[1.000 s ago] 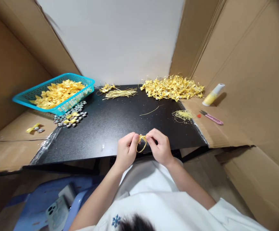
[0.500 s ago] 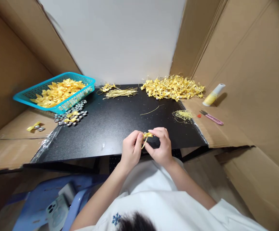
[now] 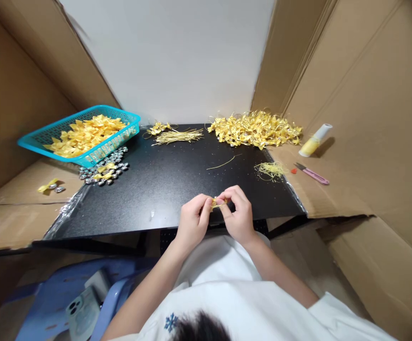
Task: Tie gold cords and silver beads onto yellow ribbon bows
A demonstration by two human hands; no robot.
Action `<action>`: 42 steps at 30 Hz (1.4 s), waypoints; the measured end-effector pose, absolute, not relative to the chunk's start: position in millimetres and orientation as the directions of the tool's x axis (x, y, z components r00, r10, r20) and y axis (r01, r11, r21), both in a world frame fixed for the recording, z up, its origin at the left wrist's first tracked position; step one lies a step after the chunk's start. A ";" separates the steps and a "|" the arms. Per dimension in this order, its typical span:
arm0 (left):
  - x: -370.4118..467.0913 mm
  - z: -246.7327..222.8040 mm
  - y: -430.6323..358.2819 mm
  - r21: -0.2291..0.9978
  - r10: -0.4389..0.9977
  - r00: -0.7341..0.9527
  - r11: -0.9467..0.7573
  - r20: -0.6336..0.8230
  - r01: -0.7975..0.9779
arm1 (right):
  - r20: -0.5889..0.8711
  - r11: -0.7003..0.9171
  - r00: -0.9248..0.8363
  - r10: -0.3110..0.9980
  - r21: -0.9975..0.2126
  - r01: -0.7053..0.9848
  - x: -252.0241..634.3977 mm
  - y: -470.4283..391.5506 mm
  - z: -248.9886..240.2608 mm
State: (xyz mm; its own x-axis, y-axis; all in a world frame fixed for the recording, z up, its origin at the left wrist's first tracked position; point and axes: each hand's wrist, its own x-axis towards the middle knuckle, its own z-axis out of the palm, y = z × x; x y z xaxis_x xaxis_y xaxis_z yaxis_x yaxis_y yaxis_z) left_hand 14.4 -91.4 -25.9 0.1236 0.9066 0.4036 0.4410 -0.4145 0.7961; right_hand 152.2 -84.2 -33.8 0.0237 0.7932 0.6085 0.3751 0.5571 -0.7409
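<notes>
Close to the front edge of the black table (image 3: 149,189), a small yellow ribbon bow (image 3: 214,203) with a thin yellow cord is held between my two hands. My left hand (image 3: 193,217) is closed, its thumb and forefinger pinching the bow's left side. On the other side my right hand (image 3: 239,213) pinches too, thumb against fingers, at the bow and its cord. The fingers cover most of the bow, so its knot and the cord's ends are hidden.
At the back left, a turquoise basket (image 3: 115,111) holds yellow bows, with silver bells (image 3: 120,158) in front. Yellow cords (image 3: 179,136) lie at the back centre, corded bows (image 3: 255,129) to their right. Cord scraps (image 3: 270,169), pink snips (image 3: 312,174) and a spool (image 3: 314,140) are at right.
My right thumb and fingers have closed in on the bow, where they were more spread before. The cord loop that hung below the bow is now drawn up between the fingers.
</notes>
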 end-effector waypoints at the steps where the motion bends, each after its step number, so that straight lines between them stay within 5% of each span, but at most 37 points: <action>1: 14.3 -25.5 -91.4 0.803 0.911 0.111 -0.405 0.398 0.437 | 0.602 0.552 0.031 0.798 -0.751 0.362 151.2 -84.1 -33.4; 6: 11.4 -23.9 -90.3 0.919 0.955 0.075 -0.296 0.286 0.262 | 0.603 0.572 -0.034 0.797 -0.735 0.365 156.1 -84.8 -29.0; 9: 11.1 -25.1 -89.3 0.959 0.974 0.040 -0.226 0.223 0.171 | 0.621 0.550 -0.045 0.782 -0.656 0.517 196.3 -81.0 -21.2; 14: 15.6 -28.3 -87.7 0.974 0.980 -0.014 -0.197 0.199 0.110 | 0.559 0.036 0.214 0.801 -0.401 0.915 315.7 -57.0 -12.4; 16: 16.9 -28.4 -86.9 0.976 0.979 -0.019 -0.201 0.203 0.081 | 0.460 -0.188 0.314 0.831 -0.298 0.936 350.3 -46.4 -14.9; 19: 16.5 -27.1 -86.2 0.973 0.976 0.020 -0.217 0.216 0.076 | 0.356 -0.320 0.365 0.860 -0.180 0.930 372.4 -35.5 -20.9; 34: 21.0 -13.6 -93.1 0.995 0.970 0.236 -0.035 0.057 -0.095 | 0.377 -0.223 0.198 0.905 0.024 0.974 404.3 -17.6 -35.8; 38: 23.4 -8.9 -92.9 0.990 0.968 0.252 0.045 -0.009 -0.135 | 0.410 -0.255 0.260 0.874 -0.068 0.964 398.2 -18.0 -25.9; 42: 29.3 -5.8 -92.0 0.983 0.964 0.247 0.137 -0.103 -0.126 | 0.426 -0.143 0.363 0.829 -0.466 0.873 376.1 -35.6 -8.4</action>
